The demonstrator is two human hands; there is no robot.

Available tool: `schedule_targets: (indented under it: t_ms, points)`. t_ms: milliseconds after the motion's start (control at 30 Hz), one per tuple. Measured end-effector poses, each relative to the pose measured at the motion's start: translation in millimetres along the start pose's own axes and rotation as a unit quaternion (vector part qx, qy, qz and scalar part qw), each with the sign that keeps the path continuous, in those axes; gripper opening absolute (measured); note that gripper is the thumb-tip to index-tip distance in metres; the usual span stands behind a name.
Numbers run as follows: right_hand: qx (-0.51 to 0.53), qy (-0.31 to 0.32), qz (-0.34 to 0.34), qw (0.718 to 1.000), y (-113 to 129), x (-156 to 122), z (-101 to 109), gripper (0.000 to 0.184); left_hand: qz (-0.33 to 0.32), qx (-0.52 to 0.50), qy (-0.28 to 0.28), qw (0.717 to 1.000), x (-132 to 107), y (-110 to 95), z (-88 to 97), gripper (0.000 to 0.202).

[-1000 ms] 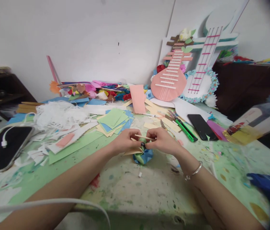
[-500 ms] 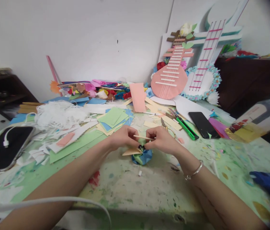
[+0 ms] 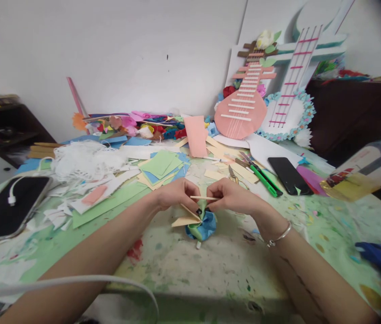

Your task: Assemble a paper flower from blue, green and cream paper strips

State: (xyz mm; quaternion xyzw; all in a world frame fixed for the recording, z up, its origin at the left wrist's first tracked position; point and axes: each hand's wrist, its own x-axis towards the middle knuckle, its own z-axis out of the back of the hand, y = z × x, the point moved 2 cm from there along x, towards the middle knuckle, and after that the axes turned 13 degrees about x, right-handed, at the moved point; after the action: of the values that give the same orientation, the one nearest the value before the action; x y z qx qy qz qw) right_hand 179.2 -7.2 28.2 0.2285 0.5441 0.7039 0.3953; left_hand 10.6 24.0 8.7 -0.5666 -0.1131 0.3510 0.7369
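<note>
In the head view both hands meet over the middle of the table at a small paper flower with blue and green petals. Its narrow green end points up and away, pinched between the fingertips of my left hand and my right hand. A thin pale stick lies crosswise between the hands, its right end in my right fingers. Cream paper pieces stick out to the left of the flower, below my left fingers. Just under the petals lies a tiny white bit.
Paper sheets, scissors, a green cutter and a black phone lie beyond my hands. At left are a tablet and white string. Paper instruments lean on the wall. A white cable crosses my left forearm.
The flower has tipped so more of its blue petals and green end show below my fingers. Both hands stay closed at nearly the same spot; the view has shifted slightly.
</note>
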Motion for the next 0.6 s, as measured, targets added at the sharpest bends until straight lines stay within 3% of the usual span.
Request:
schedule_targets:
  t_ms: [333,600]
  points:
    - [0.049,0.092,-0.013,0.994,-3.0,1.2,0.0,0.010,-0.008,0.032,0.061,0.998,3.2,6.7,2.2,0.020]
    - [0.021,0.064,0.059,0.996,3.2,4.3,-4.4,0.014,-0.018,-0.018,0.047,0.999,2.7,9.3,8.1,0.017]
